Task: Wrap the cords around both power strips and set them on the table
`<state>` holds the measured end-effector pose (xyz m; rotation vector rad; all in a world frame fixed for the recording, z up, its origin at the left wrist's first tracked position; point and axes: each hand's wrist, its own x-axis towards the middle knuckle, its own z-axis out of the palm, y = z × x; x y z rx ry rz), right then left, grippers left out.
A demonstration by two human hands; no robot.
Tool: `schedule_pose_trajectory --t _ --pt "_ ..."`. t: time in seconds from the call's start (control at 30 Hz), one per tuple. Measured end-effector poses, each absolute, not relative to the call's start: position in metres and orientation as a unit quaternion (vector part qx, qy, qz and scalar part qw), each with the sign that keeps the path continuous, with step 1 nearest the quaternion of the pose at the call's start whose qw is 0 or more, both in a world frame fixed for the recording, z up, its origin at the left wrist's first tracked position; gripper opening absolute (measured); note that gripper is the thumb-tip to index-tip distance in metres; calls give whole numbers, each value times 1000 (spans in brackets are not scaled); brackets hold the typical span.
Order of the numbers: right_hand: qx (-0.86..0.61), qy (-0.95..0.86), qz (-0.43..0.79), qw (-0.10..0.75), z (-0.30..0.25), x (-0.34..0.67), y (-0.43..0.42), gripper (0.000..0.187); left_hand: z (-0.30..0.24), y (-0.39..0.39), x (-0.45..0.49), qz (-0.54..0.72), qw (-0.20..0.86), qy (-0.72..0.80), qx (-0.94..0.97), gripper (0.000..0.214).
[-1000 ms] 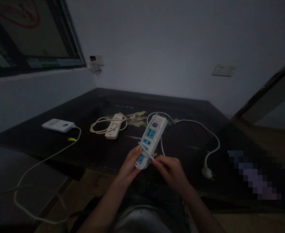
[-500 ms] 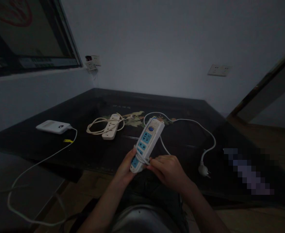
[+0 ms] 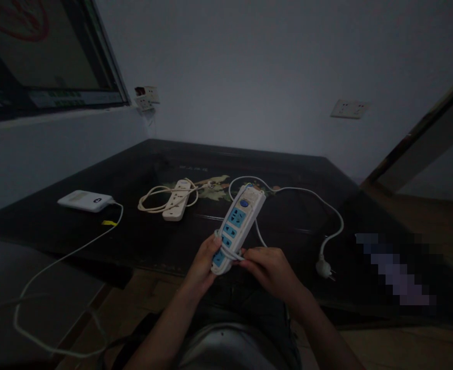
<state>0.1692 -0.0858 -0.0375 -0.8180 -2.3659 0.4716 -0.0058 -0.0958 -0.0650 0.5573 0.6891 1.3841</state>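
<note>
My left hand (image 3: 203, 264) grips the near end of a white power strip with blue sockets (image 3: 237, 227), holding it tilted up over the table's front edge. Its white cable (image 3: 226, 250) is looped once around the strip's near end. My right hand (image 3: 269, 270) pinches that cable just right of the strip. The rest of the cable (image 3: 311, 194) arcs across the dark table (image 3: 295, 169) and ends in a plug (image 3: 323, 268) to the right of my right hand.
A second cream power strip (image 3: 176, 200) with its coiled cord lies further back on the table. A white power bank (image 3: 85, 201) sits at the left, its cable (image 3: 56, 262) trailing off towards the floor. Wall sockets (image 3: 349, 108) are mounted behind.
The cable's loop has been drawn tighter round the strip's near end. The plug has slid a little closer to me across the table. Both hands stayed on the strip and cable.
</note>
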Motion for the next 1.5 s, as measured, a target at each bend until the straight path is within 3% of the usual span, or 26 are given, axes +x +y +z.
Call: schedule_pose_trajectory --t 0.13,0.37,0.63,0.83,1.17,1.5 --pt "-335 -875 187 296 -34 168 -85 31 -60 -96 -5 600 698 305 245 51" --pt "-336 -863 223 305 -33 171 -82 30 -70 -93 -2 564 752 270 208 39" --pt "-329 -836 272 345 -24 175 -79 38 -75 -101 -14 491 810 226 228 50" --pt "-303 -849 291 321 -24 174 -80 38 -69 -102 -11 502 786 276 232 53" --pt "-317 -846 289 317 -37 181 -84 38 -64 -104 -1 519 769 287 240 40" --pt "-332 -829 323 314 -41 187 -82 36 -69 -105 -6 509 763 293 269 46"
